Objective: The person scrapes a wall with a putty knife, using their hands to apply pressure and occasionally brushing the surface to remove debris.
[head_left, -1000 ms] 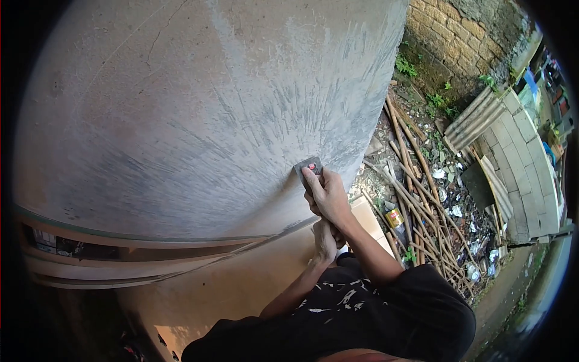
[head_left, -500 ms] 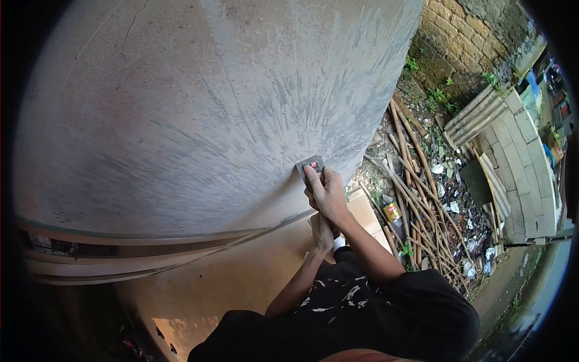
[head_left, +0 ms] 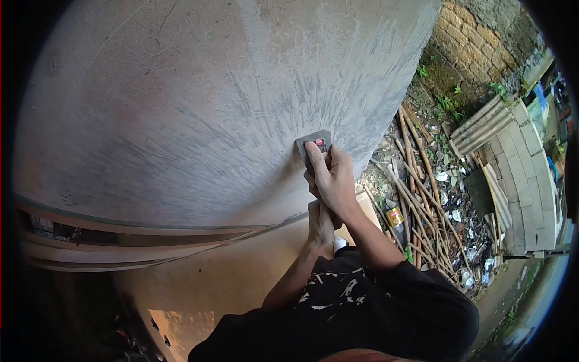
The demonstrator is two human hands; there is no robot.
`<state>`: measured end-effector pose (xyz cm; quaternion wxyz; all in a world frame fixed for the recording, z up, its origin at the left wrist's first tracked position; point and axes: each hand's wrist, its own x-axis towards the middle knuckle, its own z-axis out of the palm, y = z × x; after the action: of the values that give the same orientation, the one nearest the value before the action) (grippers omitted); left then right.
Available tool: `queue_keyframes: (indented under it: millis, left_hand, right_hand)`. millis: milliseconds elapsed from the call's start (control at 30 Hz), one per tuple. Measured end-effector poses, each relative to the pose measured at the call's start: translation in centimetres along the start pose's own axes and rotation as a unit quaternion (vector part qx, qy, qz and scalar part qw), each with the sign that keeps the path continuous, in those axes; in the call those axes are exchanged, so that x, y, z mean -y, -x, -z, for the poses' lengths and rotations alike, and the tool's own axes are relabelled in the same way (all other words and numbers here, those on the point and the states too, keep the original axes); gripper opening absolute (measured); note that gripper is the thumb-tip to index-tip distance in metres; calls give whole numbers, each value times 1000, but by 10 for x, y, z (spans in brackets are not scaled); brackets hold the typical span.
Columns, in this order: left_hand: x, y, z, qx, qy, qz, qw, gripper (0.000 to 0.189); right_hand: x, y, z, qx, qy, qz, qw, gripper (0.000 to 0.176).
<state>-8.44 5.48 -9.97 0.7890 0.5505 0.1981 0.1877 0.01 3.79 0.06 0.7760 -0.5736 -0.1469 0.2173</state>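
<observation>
Gripping the scraper (head_left: 321,142), your right hand (head_left: 333,180) thumbs its face, apparently steadying it at the wall (head_left: 205,151) ahead; your left hand (head_left: 320,223) sits below, its hold hidden.

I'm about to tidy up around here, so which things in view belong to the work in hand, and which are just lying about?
Part of the work:
- flat-bladed tool, held in the right hand
- streaked wall behind it

Just lying about:
- pile of poles
- gold-coloured can
- pale litter

Tool label (head_left: 320,143) partly behind fingers (head_left: 316,159)
</observation>
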Motion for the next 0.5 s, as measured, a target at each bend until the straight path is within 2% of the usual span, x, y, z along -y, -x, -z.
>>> queue_keyframes:
  millis: [33,67,133,167,200,267,300,367,400,467,500]
  left_hand:
    - [-6,-7,3,13,-30,-24,999,54]
    - [-10,-12,4,28,-61,-52,996,54]
    - [10,-6,6,-4,-39,9,999,50]
    - [29,4,4,-58,-4,68,996,45]
    - [39,13,8,-26,-107,34,993,41]
    - [58,23,18,-41,95,184,977,40]
    - [53,25,16,-43,97,186,977,40]
    - [20,20,8,-28,-18,109,994,41]
    - [-2,11,4,-22,9,67,997,42]
    - [-10,-2,8,28,-58,-39,997,55]
    - [-5,1,8,28,-58,-39,997,55]
  right_hand:
    - [14,-3,-8,12,8,52,999,36]
    - [12,-1,-8,13,5,52,999,36]
    - [-1,-1,-2,-8,71,28,997,35]
    - [-16,4,3,-18,60,3,998,36]
    - [-42,5,12,-19,69,-36,997,36]
    - [-52,13,15,-32,93,-54,994,36]
    - [-45,15,14,-32,94,-57,993,36]
    - [-13,11,3,-10,80,-28,996,36]
    - [-3,7,-3,-9,79,-35,996,36]
    - [8,1,-13,2,67,51,996,37]
    - [5,1,-10,13,62,48,997,38]
